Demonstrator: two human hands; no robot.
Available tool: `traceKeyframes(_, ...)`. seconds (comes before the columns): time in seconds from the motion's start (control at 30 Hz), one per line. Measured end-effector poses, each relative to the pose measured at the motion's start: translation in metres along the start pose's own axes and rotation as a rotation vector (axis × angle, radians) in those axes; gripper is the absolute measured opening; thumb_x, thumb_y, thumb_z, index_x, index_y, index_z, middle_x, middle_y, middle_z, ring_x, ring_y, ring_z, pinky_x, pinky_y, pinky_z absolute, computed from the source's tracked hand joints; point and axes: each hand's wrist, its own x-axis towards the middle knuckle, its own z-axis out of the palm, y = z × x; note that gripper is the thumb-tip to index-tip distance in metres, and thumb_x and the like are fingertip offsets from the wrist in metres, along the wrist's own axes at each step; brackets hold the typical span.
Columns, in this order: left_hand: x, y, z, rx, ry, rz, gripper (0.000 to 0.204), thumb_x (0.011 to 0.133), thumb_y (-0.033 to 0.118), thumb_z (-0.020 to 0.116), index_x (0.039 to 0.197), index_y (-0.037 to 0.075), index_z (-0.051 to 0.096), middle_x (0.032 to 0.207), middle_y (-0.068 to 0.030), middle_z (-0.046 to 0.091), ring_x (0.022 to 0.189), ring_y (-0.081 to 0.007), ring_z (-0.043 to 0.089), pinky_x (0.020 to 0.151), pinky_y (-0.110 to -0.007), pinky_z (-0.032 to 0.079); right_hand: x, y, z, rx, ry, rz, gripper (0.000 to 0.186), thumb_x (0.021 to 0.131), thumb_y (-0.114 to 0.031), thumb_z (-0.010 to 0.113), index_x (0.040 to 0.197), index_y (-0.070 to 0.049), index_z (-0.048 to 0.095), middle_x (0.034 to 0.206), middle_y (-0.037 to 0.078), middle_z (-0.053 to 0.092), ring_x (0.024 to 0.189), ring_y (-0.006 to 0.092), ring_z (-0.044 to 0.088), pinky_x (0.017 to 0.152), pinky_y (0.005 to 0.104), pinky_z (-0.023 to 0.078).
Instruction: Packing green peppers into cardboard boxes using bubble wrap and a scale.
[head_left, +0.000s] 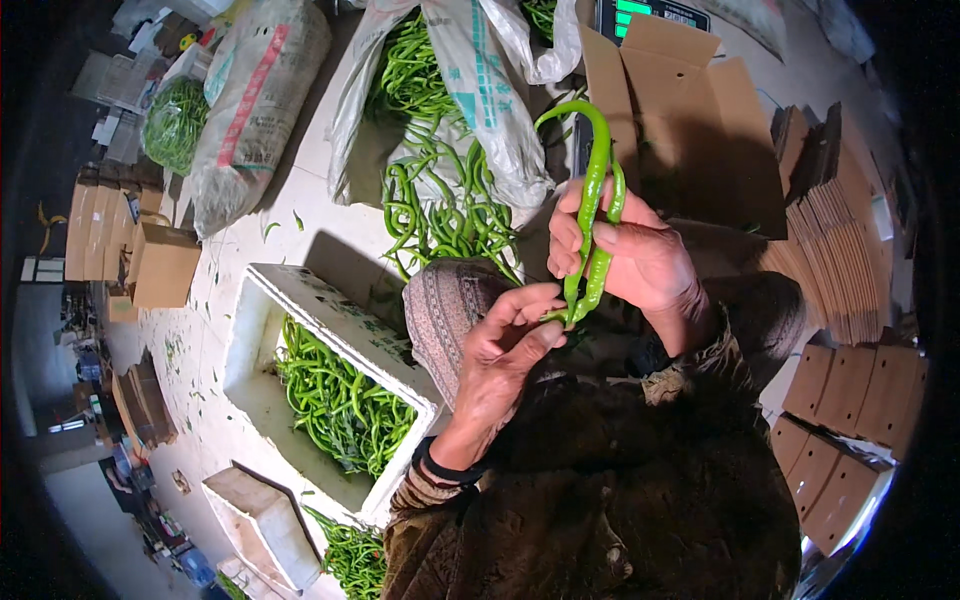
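Observation:
In my right hand are long, curved green chili peppers, at least two, with the fingers wrapped round their middle. One pepper hooks over at the top. At the lower ends of the same peppers, my left hand is closed in a pinch; its fingertips partly hide those ends. Both hands are raised above my lap, over the patterned trouser leg. Left of my left hand stands a white foam box with many green peppers inside. Beyond my hands, a pile of peppers spills from an open white woven sack.
An open cardboard box stands beyond my right hand, with a scale behind it. Flattened cartons are stacked at the right, above brown boxes. A full sack lies far left. More peppers lie near a foam piece.

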Motion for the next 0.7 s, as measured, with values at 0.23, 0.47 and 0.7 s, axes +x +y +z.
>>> traceKeyframes(0.23, -0.003, -0.002, 0.015, 0.236, 0.114, 0.297, 0.027, 0.087, -0.005, 0.063, 0.114, 0.0, 0.059, 0.1, -0.004, 0.063, 0.089, -0.012, 0.06, 0.08, -0.025, 0.047, -0.001, -0.004, 0.001, 0.034, 0.065, 0.011, 0.035, 0.081, -0.023, 0.07, 0.11, -0.01, 0.054, 0.083, 0.002, 0.048, 0.074, 0.0172, 0.049, 0.077, 0.0371, 0.039)
traceKeyframes(0.47, -0.021, 0.016, -0.006, 0.967, 0.305, 0.606, 0.023, 0.075, -0.007, 0.067, 0.097, -0.002, 0.065, 0.092, -0.0114, 0.064, 0.084, -0.0213, 0.06, 0.076, -0.028, 0.047, -0.008, -0.021, -0.015, -0.059, 0.006, -0.149, 0.039, 0.086, -0.024, 0.062, 0.116, -0.001, 0.055, 0.088, 0.007, 0.057, 0.086, 0.0206, 0.056, 0.085, 0.0387, 0.042)
traceKeyframes(0.7, -0.105, 0.04, -0.131, 0.758, 0.824, 0.687, 0.019, 0.083, -0.004, 0.052, 0.101, -0.002, 0.058, 0.098, -0.0071, 0.056, 0.088, -0.0151, 0.053, 0.082, -0.026, 0.043, -0.014, -0.047, -0.014, -0.332, 0.086, -0.131, 0.032, 0.089, -0.011, 0.059, 0.118, 0.003, 0.058, 0.099, 0.008, 0.062, 0.094, 0.0181, 0.058, 0.09, 0.0344, 0.045)
